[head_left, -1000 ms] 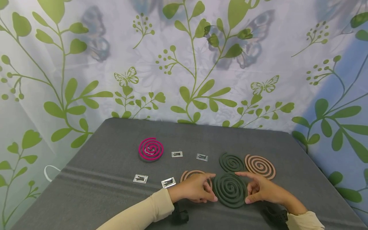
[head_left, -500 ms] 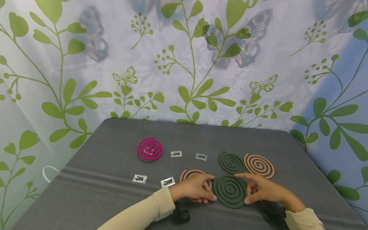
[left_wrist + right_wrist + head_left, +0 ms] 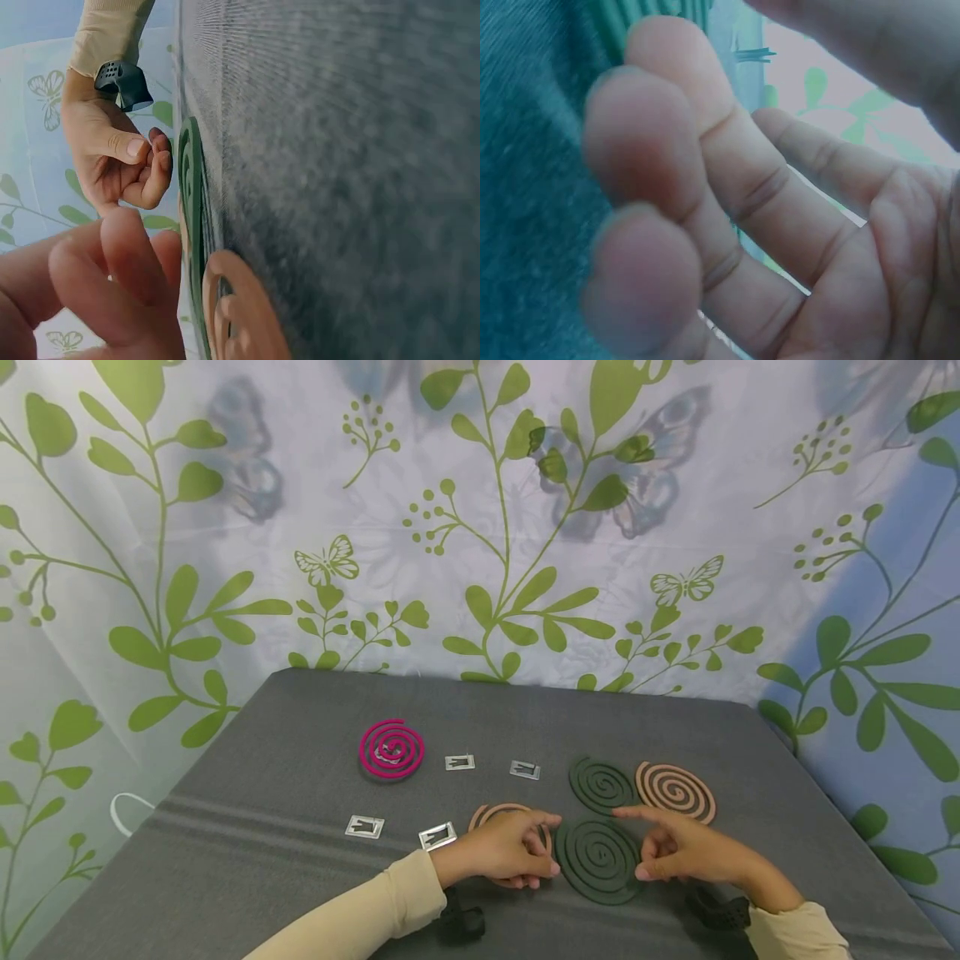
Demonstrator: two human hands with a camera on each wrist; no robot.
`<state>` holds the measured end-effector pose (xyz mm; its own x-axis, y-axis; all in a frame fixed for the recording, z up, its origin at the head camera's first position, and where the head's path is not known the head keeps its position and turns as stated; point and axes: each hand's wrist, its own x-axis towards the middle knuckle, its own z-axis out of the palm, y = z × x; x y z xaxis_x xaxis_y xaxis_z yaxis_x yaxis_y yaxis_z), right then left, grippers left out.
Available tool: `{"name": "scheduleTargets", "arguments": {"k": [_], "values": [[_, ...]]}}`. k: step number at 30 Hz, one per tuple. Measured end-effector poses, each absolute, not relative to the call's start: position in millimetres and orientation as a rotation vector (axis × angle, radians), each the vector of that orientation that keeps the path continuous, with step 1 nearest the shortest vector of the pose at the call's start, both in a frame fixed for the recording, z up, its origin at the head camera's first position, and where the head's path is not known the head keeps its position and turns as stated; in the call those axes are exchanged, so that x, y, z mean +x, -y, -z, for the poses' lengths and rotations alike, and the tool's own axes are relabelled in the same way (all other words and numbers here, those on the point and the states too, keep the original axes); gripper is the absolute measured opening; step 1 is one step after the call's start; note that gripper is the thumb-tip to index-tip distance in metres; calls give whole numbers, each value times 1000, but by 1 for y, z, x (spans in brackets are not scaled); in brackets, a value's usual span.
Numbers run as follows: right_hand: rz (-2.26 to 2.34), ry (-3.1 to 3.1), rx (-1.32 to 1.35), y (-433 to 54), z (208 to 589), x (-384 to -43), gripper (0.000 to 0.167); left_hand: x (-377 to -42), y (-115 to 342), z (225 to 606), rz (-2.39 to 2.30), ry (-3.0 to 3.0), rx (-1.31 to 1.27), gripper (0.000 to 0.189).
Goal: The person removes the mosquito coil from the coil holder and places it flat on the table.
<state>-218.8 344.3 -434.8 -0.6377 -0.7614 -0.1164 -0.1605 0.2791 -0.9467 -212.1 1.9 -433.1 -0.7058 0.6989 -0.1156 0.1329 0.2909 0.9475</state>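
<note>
A dark green mosquito coil (image 3: 600,855) lies flat on the grey table between both hands. My left hand (image 3: 501,850) is at its left edge, index finger and thumb stretched toward the rim, the other fingers bent. My right hand (image 3: 692,853) mirrors this on the right side, index fingertip by the upper rim. Neither hand grips anything. Under the left hand lies a tan coil (image 3: 512,807), partly covered. In the left wrist view the right hand (image 3: 120,157) stands beside the green coil (image 3: 191,172). Bent fingers fill the right wrist view.
Behind the hands lie a smaller-looking green coil (image 3: 602,786) and another tan coil (image 3: 677,792). A pink coil (image 3: 392,774) is at the back left, with a metal piece at its centre. Several metal coil stands (image 3: 364,827) lie on the grey table (image 3: 262,877). A patterned curtain (image 3: 420,527) hangs behind.
Both thumbs have drawn slightly up from the green coil's lower rim, and the left forearm has shifted a little left. The coils and metal stands stay put.
</note>
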Motion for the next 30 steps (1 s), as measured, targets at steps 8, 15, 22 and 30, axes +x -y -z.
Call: {"name": "scheduleTargets", "arguments": {"k": [8,15,22,30], "values": [[1424,-1995,-844,-331,419,-216,69,-214,14,425,-1388,-2104,919,54],[1414,-2042,-907,-320,417,-220,62,-219,27,418,-1357,-2102,976,50],[1413,-2117,-960,-307,411,-223,57,-229,46,408,-1301,-2040,1120,53],[1441,-2187,-928,-291,409,-231,56,-237,66,389,-1296,-2030,1154,54]]}}
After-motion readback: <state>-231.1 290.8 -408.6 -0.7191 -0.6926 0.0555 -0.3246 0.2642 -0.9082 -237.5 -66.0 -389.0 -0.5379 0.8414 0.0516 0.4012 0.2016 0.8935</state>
